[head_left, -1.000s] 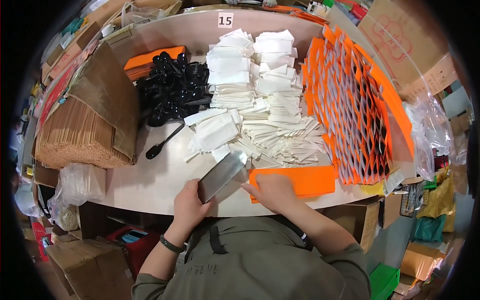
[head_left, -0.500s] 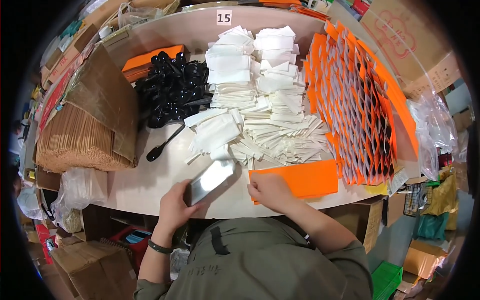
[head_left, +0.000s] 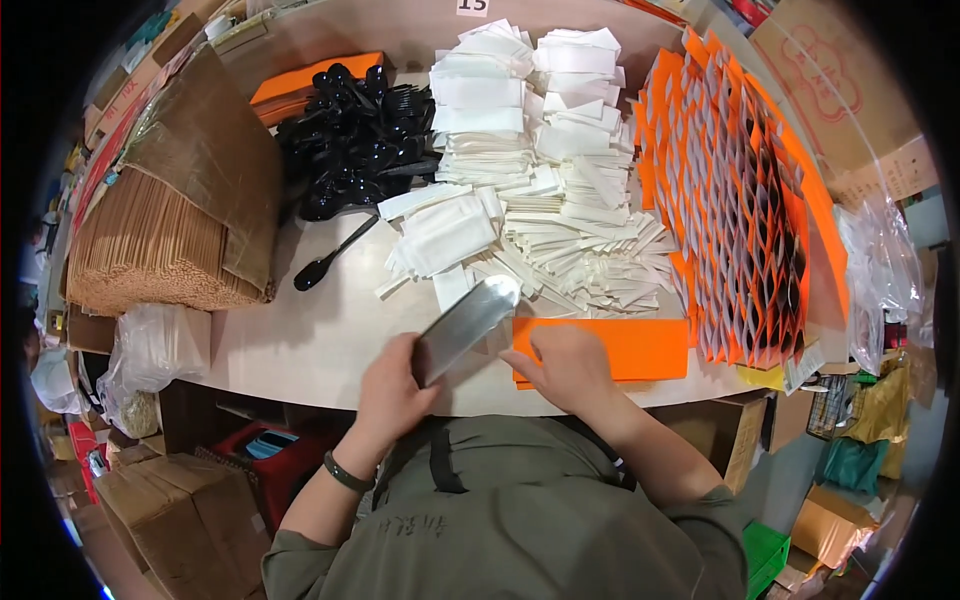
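Note:
My left hand (head_left: pixel 392 392) grips a flat, shiny metal scoop-like tool (head_left: pixel 466 325) that points up and to the right over the table's near edge. My right hand (head_left: pixel 567 366) presses down on the left end of a flat orange paper sleeve (head_left: pixel 618 347) lying at the front edge of the table (head_left: pixel 310 340). The tool's tip sits next to the sleeve's left end. Just beyond lie heaps of white paper packets (head_left: pixel 530 200).
Black plastic spoons (head_left: pixel 360 140) are piled at the back left, one lying loose (head_left: pixel 330 258). A bundle of wooden sticks in brown paper (head_left: pixel 165 230) fills the left. Orange sleeves stand fanned out (head_left: pixel 735 200) on the right. Cardboard boxes (head_left: pixel 150 510) and plastic bags (head_left: pixel 150 355) surround the table.
My left hand has lifted the metal tool slightly and brought its tip nearer the orange sleeve. My right hand stays on the sleeve.

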`<control>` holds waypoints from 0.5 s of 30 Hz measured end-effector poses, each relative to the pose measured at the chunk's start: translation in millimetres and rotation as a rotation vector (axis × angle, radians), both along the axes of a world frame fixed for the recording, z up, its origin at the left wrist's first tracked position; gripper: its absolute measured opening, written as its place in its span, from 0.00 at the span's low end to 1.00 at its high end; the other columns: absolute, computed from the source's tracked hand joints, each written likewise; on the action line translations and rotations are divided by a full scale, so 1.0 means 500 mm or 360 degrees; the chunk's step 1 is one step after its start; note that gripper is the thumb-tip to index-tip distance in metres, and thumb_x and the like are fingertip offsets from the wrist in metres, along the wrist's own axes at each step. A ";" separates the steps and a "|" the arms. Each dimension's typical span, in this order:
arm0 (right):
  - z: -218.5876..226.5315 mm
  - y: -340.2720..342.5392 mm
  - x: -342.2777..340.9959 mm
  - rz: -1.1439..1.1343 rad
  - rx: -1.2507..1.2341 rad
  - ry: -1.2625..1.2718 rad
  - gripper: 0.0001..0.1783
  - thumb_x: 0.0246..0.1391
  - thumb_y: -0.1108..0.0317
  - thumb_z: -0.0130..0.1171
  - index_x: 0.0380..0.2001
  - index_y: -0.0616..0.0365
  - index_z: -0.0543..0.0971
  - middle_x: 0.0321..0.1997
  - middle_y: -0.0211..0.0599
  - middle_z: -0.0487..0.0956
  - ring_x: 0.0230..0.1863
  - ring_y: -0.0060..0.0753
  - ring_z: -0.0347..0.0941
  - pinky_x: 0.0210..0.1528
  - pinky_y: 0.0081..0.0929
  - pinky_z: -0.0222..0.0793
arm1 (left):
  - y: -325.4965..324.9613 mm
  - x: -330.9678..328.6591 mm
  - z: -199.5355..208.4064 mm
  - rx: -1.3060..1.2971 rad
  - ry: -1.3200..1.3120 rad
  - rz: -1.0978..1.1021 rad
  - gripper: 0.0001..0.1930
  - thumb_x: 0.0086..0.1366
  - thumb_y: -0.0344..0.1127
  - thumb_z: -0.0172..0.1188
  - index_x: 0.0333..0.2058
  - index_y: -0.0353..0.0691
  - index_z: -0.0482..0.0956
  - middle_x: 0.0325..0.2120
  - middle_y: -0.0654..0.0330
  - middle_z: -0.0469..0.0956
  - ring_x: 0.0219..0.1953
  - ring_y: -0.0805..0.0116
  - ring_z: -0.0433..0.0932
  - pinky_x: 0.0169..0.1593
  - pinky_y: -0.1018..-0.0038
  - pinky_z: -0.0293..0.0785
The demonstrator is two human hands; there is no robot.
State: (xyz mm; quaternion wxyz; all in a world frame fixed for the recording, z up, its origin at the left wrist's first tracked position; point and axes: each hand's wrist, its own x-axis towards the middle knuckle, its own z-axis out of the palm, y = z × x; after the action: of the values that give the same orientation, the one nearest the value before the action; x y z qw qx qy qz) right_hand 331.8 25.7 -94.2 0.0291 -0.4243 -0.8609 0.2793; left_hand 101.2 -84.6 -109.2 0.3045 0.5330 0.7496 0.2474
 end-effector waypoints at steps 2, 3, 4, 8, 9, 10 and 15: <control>-0.010 -0.004 -0.028 -0.0019 -0.0025 -0.0048 0.17 0.55 0.56 0.61 0.34 0.61 0.76 0.33 0.51 0.80 0.37 0.57 0.76 0.40 0.48 0.72 | -0.012 -0.012 0.009 0.0030 0.0091 -0.0069 0.27 0.49 0.34 0.69 0.50 0.39 0.73 0.36 0.51 0.77 0.39 0.50 0.78 0.42 0.61 0.75; -0.013 -0.011 -0.042 -0.0048 -0.0053 -0.0109 0.15 0.57 0.58 0.58 0.34 0.61 0.76 0.29 0.49 0.80 0.35 0.57 0.77 0.39 0.49 0.71 | -0.024 -0.020 0.016 0.0052 0.0171 -0.0149 0.29 0.48 0.34 0.69 0.51 0.40 0.72 0.37 0.50 0.76 0.40 0.47 0.77 0.42 0.59 0.75; -0.009 -0.014 -0.049 -0.0083 -0.0085 -0.0185 0.14 0.58 0.59 0.55 0.34 0.61 0.76 0.29 0.49 0.80 0.35 0.56 0.77 0.37 0.49 0.71 | -0.043 -0.021 0.005 0.0115 0.0195 -0.0204 0.31 0.45 0.33 0.71 0.51 0.39 0.73 0.35 0.52 0.74 0.37 0.50 0.76 0.40 0.60 0.75; -0.001 -0.007 0.000 -0.0296 -0.0383 -0.0028 0.12 0.51 0.61 0.56 0.28 0.60 0.77 0.26 0.50 0.79 0.30 0.54 0.77 0.34 0.49 0.70 | -0.046 -0.038 -0.015 0.0183 0.0206 -0.0756 0.39 0.51 0.40 0.72 0.60 0.39 0.65 0.37 0.49 0.75 0.42 0.47 0.77 0.43 0.60 0.75; -0.031 -0.017 0.009 -0.0276 -0.0063 -0.0075 0.12 0.51 0.62 0.57 0.25 0.61 0.76 0.23 0.48 0.77 0.29 0.52 0.77 0.33 0.46 0.70 | -0.035 -0.033 -0.011 0.0111 0.0180 -0.0891 0.39 0.51 0.39 0.72 0.60 0.39 0.64 0.39 0.49 0.74 0.43 0.47 0.77 0.43 0.59 0.75; -0.031 -0.018 -0.006 -0.0209 -0.0051 -0.0042 0.12 0.51 0.62 0.57 0.25 0.61 0.76 0.23 0.48 0.77 0.29 0.52 0.77 0.33 0.46 0.70 | -0.031 -0.019 -0.001 0.0162 0.0184 -0.0894 0.38 0.50 0.36 0.72 0.59 0.38 0.65 0.38 0.50 0.75 0.43 0.47 0.77 0.43 0.59 0.75; 0.008 0.000 0.010 -0.0017 -0.0292 0.0237 0.15 0.53 0.60 0.60 0.25 0.62 0.75 0.22 0.47 0.75 0.28 0.50 0.75 0.32 0.43 0.69 | -0.025 -0.042 -0.008 0.0093 0.0205 -0.0604 0.31 0.47 0.34 0.71 0.52 0.41 0.71 0.36 0.50 0.77 0.41 0.48 0.78 0.44 0.62 0.76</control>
State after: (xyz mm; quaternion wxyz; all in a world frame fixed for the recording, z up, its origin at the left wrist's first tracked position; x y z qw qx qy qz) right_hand 336.8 25.5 -90.0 0.0555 -0.4079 -0.8249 0.3874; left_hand 80.2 -97.1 -113.3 0.2815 0.6880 0.6462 0.1727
